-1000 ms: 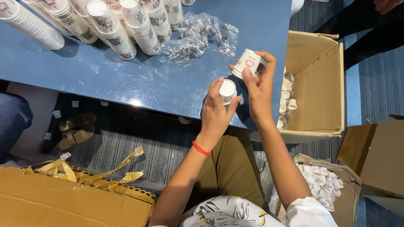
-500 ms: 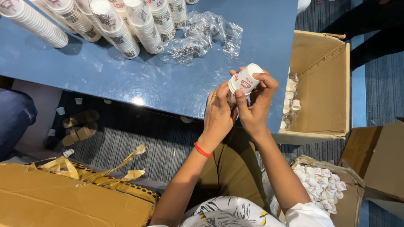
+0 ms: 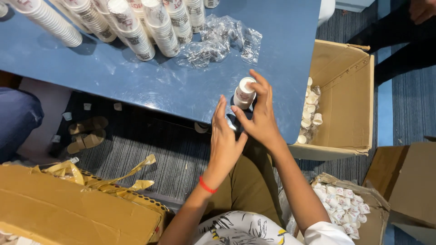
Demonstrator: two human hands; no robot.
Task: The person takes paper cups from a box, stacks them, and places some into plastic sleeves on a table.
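Near the blue table's (image 3: 136, 86) front edge, the right hand (image 3: 259, 119) pinches a small white paper cup (image 3: 244, 93) upright; at seven o'clock of it, the left hand (image 3: 225, 140) hovers spread, holding nothing.

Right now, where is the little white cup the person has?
In the head view the little white cup stands on the blue table near its front edge, under the right hand's fingertips, just below the crumpled clear plastic wrap.
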